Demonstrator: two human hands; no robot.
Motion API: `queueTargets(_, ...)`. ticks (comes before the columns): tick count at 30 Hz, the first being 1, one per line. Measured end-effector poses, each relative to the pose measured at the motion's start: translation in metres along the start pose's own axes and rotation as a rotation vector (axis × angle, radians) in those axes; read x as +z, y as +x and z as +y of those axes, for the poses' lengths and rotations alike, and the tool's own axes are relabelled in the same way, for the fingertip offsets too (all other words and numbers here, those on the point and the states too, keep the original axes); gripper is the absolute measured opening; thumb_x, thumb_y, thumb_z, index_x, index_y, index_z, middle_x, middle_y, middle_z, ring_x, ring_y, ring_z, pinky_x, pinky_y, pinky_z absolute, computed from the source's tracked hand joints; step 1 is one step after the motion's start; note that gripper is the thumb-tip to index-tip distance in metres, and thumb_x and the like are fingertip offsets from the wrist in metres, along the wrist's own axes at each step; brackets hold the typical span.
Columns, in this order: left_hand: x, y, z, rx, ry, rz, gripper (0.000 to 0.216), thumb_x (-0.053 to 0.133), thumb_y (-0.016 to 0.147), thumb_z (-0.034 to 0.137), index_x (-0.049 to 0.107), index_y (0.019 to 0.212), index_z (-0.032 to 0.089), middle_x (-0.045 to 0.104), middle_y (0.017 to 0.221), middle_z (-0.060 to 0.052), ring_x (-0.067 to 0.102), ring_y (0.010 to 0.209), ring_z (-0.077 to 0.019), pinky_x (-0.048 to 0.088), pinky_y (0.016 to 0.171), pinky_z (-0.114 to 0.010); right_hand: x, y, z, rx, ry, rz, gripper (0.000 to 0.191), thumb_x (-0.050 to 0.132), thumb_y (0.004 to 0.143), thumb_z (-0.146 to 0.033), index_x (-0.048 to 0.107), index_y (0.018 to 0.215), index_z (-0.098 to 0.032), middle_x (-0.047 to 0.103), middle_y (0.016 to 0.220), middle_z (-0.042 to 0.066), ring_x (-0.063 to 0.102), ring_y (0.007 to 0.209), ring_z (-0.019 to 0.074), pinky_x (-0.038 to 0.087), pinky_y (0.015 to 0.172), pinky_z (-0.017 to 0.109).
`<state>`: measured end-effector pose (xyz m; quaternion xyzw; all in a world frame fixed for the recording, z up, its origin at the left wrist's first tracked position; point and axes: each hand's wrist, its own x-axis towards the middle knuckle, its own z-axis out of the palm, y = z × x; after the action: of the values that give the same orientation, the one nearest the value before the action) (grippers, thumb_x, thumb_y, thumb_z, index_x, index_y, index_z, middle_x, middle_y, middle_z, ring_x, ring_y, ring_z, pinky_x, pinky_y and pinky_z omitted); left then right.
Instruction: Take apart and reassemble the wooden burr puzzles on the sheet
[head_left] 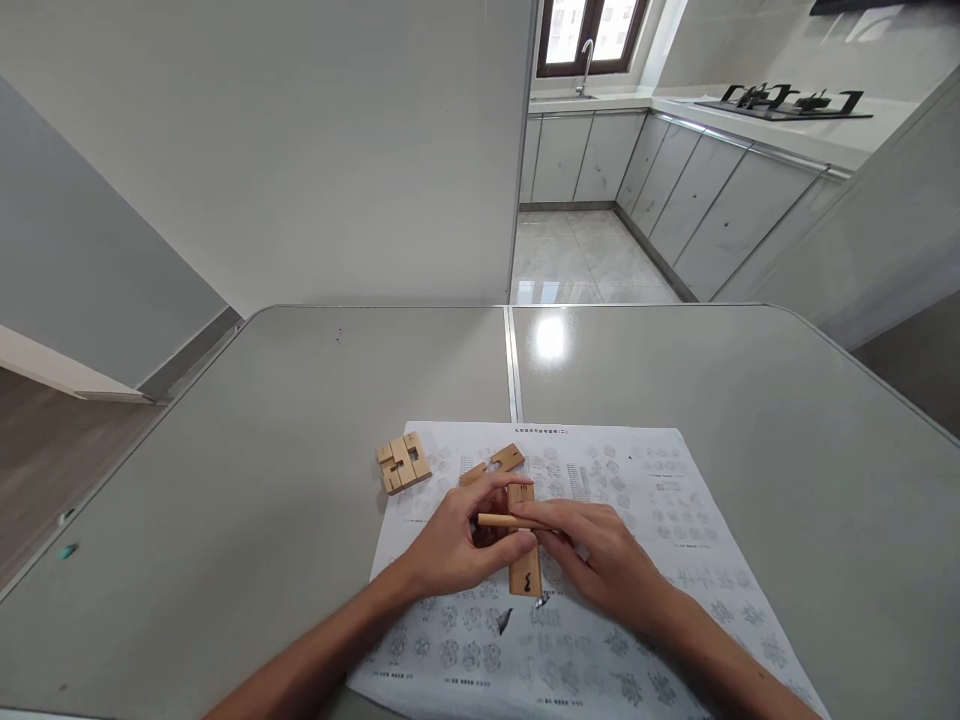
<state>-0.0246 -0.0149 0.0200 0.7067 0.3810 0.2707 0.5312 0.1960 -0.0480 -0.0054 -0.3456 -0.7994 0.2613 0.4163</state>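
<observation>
My left hand (472,540) curls its fingers around a flat wooden puzzle piece (525,577) that bears dark marks at both ends. From the other side, my right hand (592,545) pinches a thin wooden piece (499,520) lying crosswise over the marked one. Where the two pieces meet is partly hidden by my fingers. Just beyond my left hand, more flat wooden pieces (508,458) rest on the printed sheet (630,470). Left of them, several notched wooden pieces (403,462) lie side by side as a block at the sheet's edge.
The sheet, covered with puzzle drawings, lies on a grey table (225,520) with a seam down its middle. A small teal bit (67,551) is near the table's left edge. Behind stand a white wall (337,150) and a kitchen with a stove (787,103).
</observation>
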Motion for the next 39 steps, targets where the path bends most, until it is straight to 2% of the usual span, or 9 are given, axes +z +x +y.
queueTargets(6,-0.001,-0.002,0.0,-0.029,-0.049,-0.072,0.044,0.062,0.1,0.045,0.062,0.138,0.024,0.053,0.077,0.0,0.046,0.065,-0.0159,0.035,0.061,-0.026,-0.003,0.001,0.0,0.027,0.016,-0.031,0.031,0.053,0.109,-0.018,0.067,0.134,-0.028,0.083,0.112,0.004,0.081,0.096,0.0181,0.066,0.081,0.03)
queueTargets(14,-0.003,-0.002,0.001,-0.027,-0.064,-0.098,0.044,0.062,0.1,0.049,0.063,0.136,0.023,0.059,0.079,-0.002,0.05,0.068,-0.0173,0.038,0.064,-0.028,-0.003,-0.001,0.001,0.05,0.057,-0.046,0.031,0.055,0.108,-0.019,0.066,0.135,-0.029,0.082,0.114,0.004,0.08,0.099,0.0187,0.065,0.084,0.031)
queueTargets(18,-0.003,-0.002,0.0,-0.012,-0.092,-0.104,0.048,0.06,0.1,0.057,0.064,0.134,0.023,0.058,0.08,-0.002,0.049,0.069,-0.0173,0.038,0.065,-0.028,-0.004,0.0,-0.001,0.052,0.056,-0.045,0.031,0.055,0.108,-0.019,0.067,0.134,-0.029,0.083,0.112,0.004,0.081,0.097,0.0187,0.065,0.082,0.031)
queueTargets(22,-0.004,-0.001,-0.002,-0.077,-0.225,-0.096,0.058,0.044,0.104,0.067,0.067,0.128,0.02,0.051,0.071,0.0,0.045,0.063,-0.0163,0.039,0.06,-0.028,-0.004,0.001,-0.002,0.04,0.044,-0.038,0.033,0.054,0.108,-0.019,0.064,0.138,-0.028,0.083,0.114,0.005,0.081,0.096,0.0198,0.066,0.081,0.033)
queueTargets(26,-0.007,0.0,-0.004,-0.15,-0.346,-0.131,0.063,0.031,0.108,0.066,0.067,0.119,0.016,0.058,0.07,-0.001,0.048,0.058,-0.0143,0.04,0.059,-0.027,-0.004,-0.002,-0.001,0.057,0.07,-0.077,0.039,0.055,0.107,-0.021,0.056,0.145,-0.029,0.082,0.116,0.006,0.081,0.087,0.0187,0.065,0.078,0.032)
queueTargets(31,-0.011,0.002,-0.004,-0.187,-0.295,-0.18,0.043,0.052,0.104,0.06,0.064,0.111,0.019,0.06,0.071,0.001,0.051,0.06,-0.0136,0.037,0.058,-0.025,-0.003,-0.005,-0.002,0.11,0.054,-0.122,0.045,0.054,0.106,-0.02,0.046,0.149,-0.03,0.082,0.113,0.006,0.081,0.092,0.0213,0.064,0.079,0.033)
queueTargets(35,-0.016,0.005,-0.001,-0.162,-0.232,-0.19,0.04,0.06,0.1,0.059,0.062,0.102,0.018,0.053,0.074,0.003,0.045,0.066,-0.0123,0.035,0.063,-0.025,-0.003,-0.007,-0.002,0.116,0.039,-0.139,0.043,0.054,0.106,-0.02,0.043,0.147,-0.03,0.083,0.104,0.004,0.081,0.091,0.0222,0.062,0.077,0.033)
queueTargets(39,-0.02,0.007,0.0,-0.177,-0.2,-0.277,0.044,0.06,0.1,0.059,0.055,0.084,0.018,0.048,0.072,0.004,0.04,0.065,-0.0114,0.031,0.06,-0.024,-0.003,-0.009,-0.001,0.113,0.01,-0.144,0.041,0.055,0.106,-0.021,0.044,0.144,-0.03,0.082,0.103,0.003,0.08,0.087,0.0218,0.061,0.075,0.033)
